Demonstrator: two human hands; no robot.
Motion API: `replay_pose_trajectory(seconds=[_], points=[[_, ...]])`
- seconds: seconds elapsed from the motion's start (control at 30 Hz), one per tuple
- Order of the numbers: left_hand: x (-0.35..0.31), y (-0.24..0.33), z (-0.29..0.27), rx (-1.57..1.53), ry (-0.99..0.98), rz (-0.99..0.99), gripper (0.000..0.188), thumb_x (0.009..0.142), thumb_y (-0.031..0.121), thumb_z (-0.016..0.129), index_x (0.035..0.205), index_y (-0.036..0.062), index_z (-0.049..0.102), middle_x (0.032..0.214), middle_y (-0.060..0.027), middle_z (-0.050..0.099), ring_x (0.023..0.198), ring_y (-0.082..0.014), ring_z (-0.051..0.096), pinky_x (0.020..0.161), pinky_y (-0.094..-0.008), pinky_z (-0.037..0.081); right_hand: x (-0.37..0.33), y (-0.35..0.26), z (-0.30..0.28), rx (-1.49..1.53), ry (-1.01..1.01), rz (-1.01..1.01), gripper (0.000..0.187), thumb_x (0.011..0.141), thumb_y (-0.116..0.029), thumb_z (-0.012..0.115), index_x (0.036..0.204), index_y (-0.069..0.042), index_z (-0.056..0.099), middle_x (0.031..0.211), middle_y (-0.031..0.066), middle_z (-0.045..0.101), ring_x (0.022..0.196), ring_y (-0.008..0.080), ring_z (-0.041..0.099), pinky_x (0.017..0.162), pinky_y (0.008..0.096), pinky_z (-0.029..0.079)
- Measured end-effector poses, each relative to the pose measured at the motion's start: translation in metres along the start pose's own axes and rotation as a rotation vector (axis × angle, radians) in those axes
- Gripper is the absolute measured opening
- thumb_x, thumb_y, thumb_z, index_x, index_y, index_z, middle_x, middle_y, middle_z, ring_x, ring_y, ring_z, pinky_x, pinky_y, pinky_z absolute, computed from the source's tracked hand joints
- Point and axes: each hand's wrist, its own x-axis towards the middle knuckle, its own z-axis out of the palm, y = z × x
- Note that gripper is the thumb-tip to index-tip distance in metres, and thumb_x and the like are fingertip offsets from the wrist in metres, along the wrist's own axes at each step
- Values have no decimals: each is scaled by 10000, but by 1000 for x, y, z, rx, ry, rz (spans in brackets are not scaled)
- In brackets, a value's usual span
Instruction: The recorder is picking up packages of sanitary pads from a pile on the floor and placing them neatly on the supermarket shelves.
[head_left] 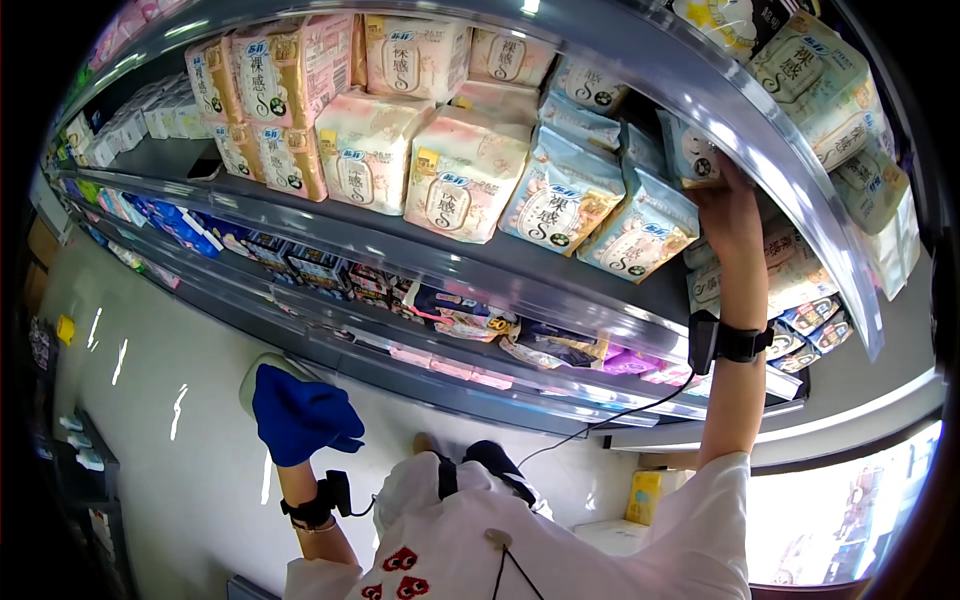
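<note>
My left hand (295,478) holds a dark blue cloth (305,415), which drapes over and hides most of its fingers. It hangs over the floor, well away from the shelves, and a pale green rounded object (262,372) shows behind the cloth. Reaching into the upper shelf at the right, my right hand (735,205) is closed on a light blue pack of sanitary pads (690,150). Its fingertips are partly hidden. Just left of it stand more light blue packs (640,228) and pink-white packs (465,185) of pads.
A clear plastic shelf lip (790,190) curves close above my right forearm. Lower shelves hold darker packages (460,312). Packs (820,80) fill the end shelf at right. A thin cable (620,412) runs from my right wrist band. A yellow box (645,495) stands behind me.
</note>
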Motion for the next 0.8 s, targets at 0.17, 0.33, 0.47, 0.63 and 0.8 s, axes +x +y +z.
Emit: replay_pose_trajectory(seconds=[0.17, 0.33, 0.47, 0.63, 0.8], points=[[-14, -23, 30, 2, 259, 45, 774, 539, 321, 932, 1113, 17, 512, 880, -75, 581, 796, -210, 575, 755, -328, 473, 9, -2, -16, -148, 99, 32, 461, 914, -253, 646, 1323, -86, 513, 1260, 88, 590, 1120, 272, 590, 945, 459, 483], [-23, -48, 48, -98, 96, -124, 770, 525, 297, 938, 1106, 18, 515, 887, -83, 578, 821, -201, 581, 778, -317, 477, 15, -2, -13, -116, 78, 104, 496, 880, -301, 670, 1299, -71, 540, 1241, 104, 584, 1120, 291, 585, 946, 481, 478], [7, -3, 28, -156, 44, -106, 706, 551, 303, 922, 1057, 7, 528, 858, -103, 630, 811, -184, 624, 755, -308, 498, 19, -5, -11, -127, -9, 228, 501, 882, -298, 666, 1329, -120, 524, 1276, 105, 547, 1033, 284, 597, 904, 453, 501], [30, 14, 22, -450, -111, -279, 623, 566, 306, 916, 993, 25, 559, 800, -83, 695, 762, -163, 650, 715, -322, 526, 60, 23, -55, -973, -178, -154, 471, 942, -361, 599, 1358, -169, 490, 1209, 78, 549, 915, 241, 597, 743, 361, 535], [-10, -36, 52, -428, -363, -521, 522, 484, 352, 943, 865, 96, 695, 807, 7, 715, 744, -169, 658, 745, -290, 524, 113, -2, -79, -1023, -247, -41, 380, 969, -391, 581, 1265, -159, 531, 1025, 35, 585, 879, 192, 590, 710, 335, 536]])
